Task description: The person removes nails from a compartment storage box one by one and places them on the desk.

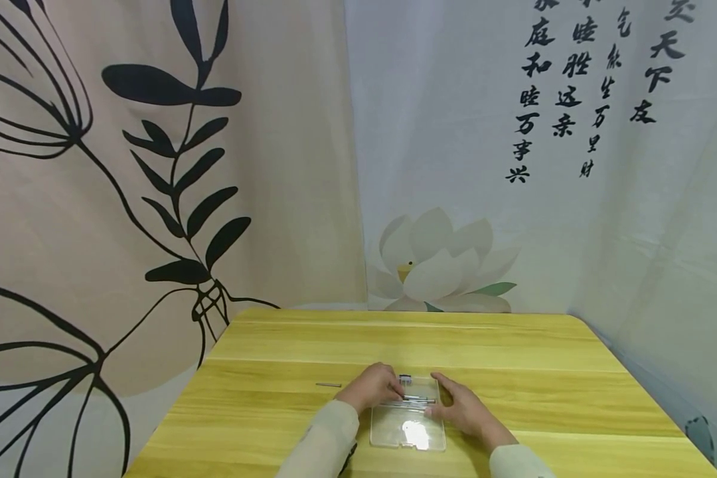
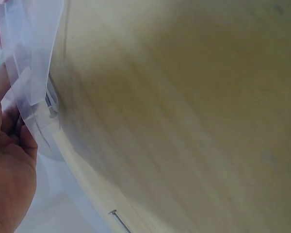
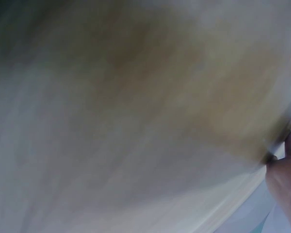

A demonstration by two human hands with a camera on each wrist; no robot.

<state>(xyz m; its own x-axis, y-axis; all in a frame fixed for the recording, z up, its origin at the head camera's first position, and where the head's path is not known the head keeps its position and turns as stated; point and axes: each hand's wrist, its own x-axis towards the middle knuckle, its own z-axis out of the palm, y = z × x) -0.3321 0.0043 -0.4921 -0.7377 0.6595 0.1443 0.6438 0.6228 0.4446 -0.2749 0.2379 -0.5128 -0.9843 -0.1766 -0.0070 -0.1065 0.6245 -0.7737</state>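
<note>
A clear plastic box lies opened out on the table, its lid half towards me. Several metal nails lie crosswise in its far half. My left hand reaches over the box's left side, fingers curled, and appears to pinch a nail at its left end; the fingertips are partly hidden. In the left wrist view, a nail head shows through the clear plastic beside that hand. My right hand grips the box's right edge, thumb near the hinge and fingers at the far corner. One loose nail lies left of my left hand.
The yellow wood-grain table runs back to a printed curtain with leaf and flower patterns. A small dark label-like piece shows at the box's far edge. The right wrist view is blurred, mostly tabletop.
</note>
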